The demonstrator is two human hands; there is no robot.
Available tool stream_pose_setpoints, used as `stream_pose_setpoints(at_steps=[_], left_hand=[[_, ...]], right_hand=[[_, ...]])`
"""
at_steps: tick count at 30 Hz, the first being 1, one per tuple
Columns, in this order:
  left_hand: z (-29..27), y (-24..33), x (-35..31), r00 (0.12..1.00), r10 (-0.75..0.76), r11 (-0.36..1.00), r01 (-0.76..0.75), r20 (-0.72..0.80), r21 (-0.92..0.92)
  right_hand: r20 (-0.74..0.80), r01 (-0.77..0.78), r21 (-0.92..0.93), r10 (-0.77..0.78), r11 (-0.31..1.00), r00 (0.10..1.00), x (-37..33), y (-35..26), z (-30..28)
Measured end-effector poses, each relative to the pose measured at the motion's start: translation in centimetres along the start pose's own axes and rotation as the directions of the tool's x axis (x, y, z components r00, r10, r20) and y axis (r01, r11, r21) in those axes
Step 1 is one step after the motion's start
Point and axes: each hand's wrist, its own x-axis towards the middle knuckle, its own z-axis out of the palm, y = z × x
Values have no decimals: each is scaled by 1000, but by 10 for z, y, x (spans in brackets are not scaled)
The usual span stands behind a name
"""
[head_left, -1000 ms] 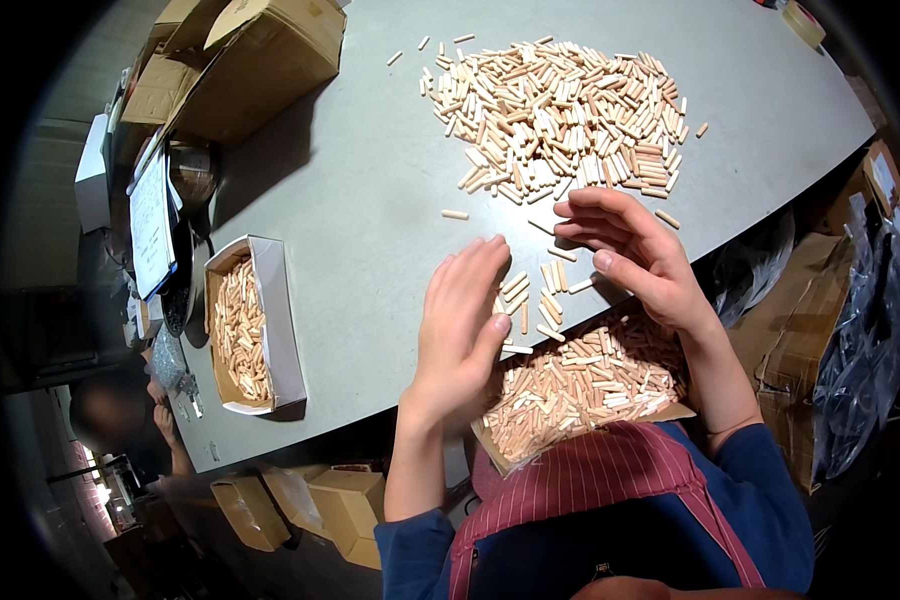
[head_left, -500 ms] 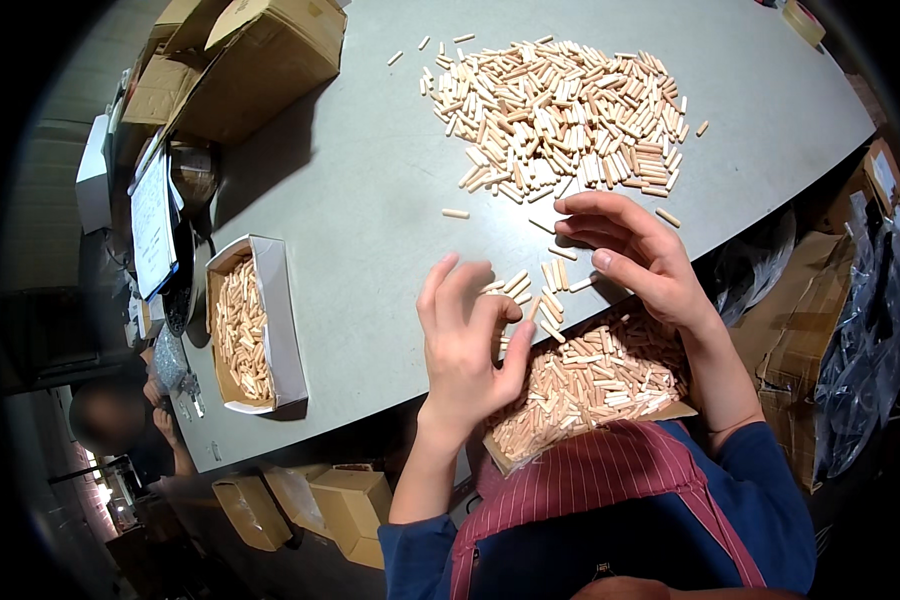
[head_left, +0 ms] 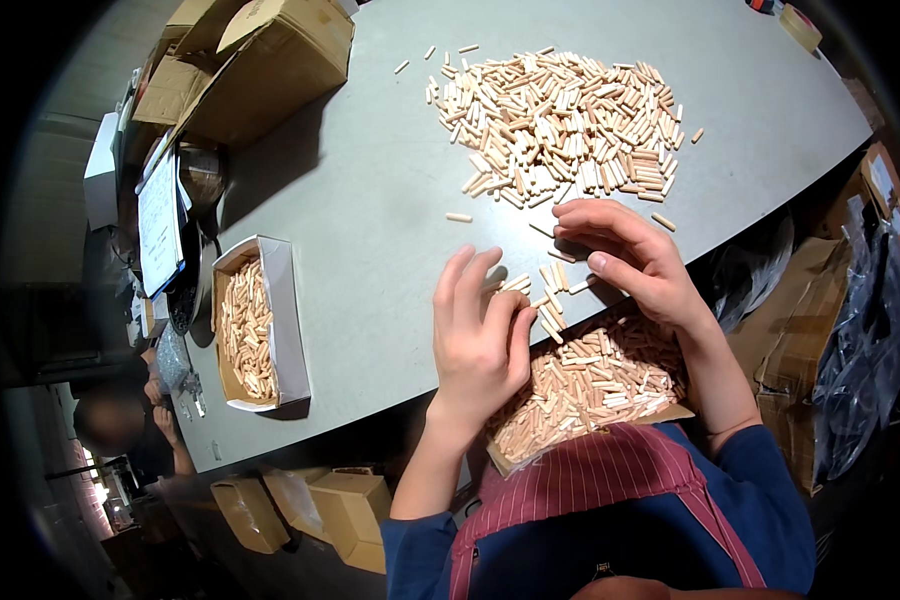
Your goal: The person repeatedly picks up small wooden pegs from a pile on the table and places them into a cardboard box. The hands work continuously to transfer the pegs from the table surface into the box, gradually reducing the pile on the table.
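Observation:
Short wooden dowels lie at the near table edge, with a few loose dowels (head_left: 552, 318) between my hands. My left hand (head_left: 480, 340) is at their left, thumb and index tips pinched together, the other fingers raised. What the pinch holds, if anything, is hidden. My right hand (head_left: 635, 262) hovers to their right, fingers curved and thumb apart, with nothing seen in it. Below the table edge, in front of my apron, a cardboard box (head_left: 670, 412) is full of dowels. A large dowel pile (head_left: 560, 125) spreads over the far part of the table.
On the grey table (head_left: 370, 200), a white carton (head_left: 288, 330) of dowels stands at the left. A big cardboard box (head_left: 280, 80) and a clipboard (head_left: 158, 225) are behind it. A tape roll (head_left: 800, 27) lies far right. Another person (head_left: 150, 430) sits at the left.
My left hand's thumb and index finger have closed together, and its other fingers have straightened upward. The right hand stays nearly in place. The whole view has shifted slightly.

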Motion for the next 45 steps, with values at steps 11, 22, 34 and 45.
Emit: stream_pose_setpoints(at_steps=[11, 22, 34, 45], left_hand=[[-149, -119, -52, 723, -290, 666, 623, -627, 411], [-55, -62, -28, 962, -249, 969, 247, -116, -32], [-6, -53, 16, 973, -87, 932, 155, 212, -327], [-18, -18, 11, 854, 202, 885, 50, 479, -462]], right_hand=[[83, 89, -360, -63, 929, 995, 3, -1, 3], [193, 204, -698, -94, 687, 977, 5, -4, 21], [55, -21, 166, 12, 986, 998, 4, 2, 2], [238, -101, -25, 104, 995, 966, 4, -13, -1]])
